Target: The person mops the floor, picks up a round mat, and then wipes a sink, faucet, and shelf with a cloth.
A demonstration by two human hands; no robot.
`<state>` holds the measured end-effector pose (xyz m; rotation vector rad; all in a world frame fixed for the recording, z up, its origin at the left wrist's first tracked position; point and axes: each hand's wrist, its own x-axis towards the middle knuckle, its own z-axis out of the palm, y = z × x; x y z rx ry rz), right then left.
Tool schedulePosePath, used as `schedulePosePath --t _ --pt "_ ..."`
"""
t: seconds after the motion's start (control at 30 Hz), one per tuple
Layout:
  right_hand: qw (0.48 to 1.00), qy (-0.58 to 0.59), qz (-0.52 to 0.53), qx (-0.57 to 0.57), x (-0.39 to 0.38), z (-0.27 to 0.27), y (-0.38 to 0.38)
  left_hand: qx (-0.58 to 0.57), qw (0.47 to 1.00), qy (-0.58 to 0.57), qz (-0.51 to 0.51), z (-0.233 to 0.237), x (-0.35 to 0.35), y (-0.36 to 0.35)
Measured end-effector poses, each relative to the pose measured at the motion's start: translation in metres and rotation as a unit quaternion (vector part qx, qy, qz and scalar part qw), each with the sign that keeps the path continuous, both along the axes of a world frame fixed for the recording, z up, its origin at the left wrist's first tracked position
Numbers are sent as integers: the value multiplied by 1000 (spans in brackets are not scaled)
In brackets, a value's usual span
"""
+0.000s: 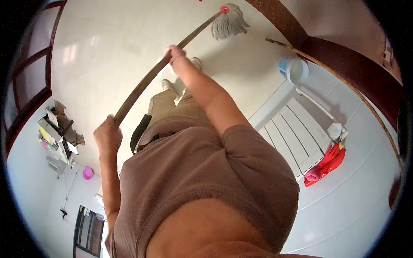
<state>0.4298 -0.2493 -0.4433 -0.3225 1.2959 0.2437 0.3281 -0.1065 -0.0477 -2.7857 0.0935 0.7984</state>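
Observation:
A mop (143, 87) with a long wooden handle slants across the view, from lower left to upper right. Its grey string head (229, 23), joined by a red collar, lies on the pale tiled floor (107, 38). My left hand (108, 134) is closed around the upper end of the handle, beside my hip. Further down the shaft, my right hand (176, 55) grips it too, with that arm stretched forward. Both hands are slightly blurred. My shoes show just beyond the handle.
At right stand a white slatted chair (294, 135) with a red cloth or bag (325, 165) by it, a bucket (297, 71) and a thin stick (327, 69) near a dark wooden frame. Cluttered items (60, 131) and a pink basin (88, 173) are at left.

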Motion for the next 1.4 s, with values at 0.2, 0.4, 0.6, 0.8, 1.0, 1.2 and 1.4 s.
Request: schedulePosePath --t 0.2,0.4,0.6,0.8,1.0,1.2,1.4 --pt "993 -80 65 -51 45 0 -163 -132 978 -33 -159 -63 81 -67" --pt "996 -78 2 -38 39 -1 -274 -199 963 60 -169 -130 136 -162" --pt "961 -20 133 -243 28 31 -316 -294 941 165 -13 -200 158 -251" --pt "946 -6 227 -231 62 21 -282 -436 845 301 -69 -286 168 -185" --pt "858 -24 343 -381 70 -4 -175 -554 684 283 382 -218 116 -79" --pt "808 -74 455 -366 76 -68 -134 -477 659 270 515 -149 60 -32" --pt "809 -19 516 -280 55 -12 -92 -323 824 244 396 -98 13 20"
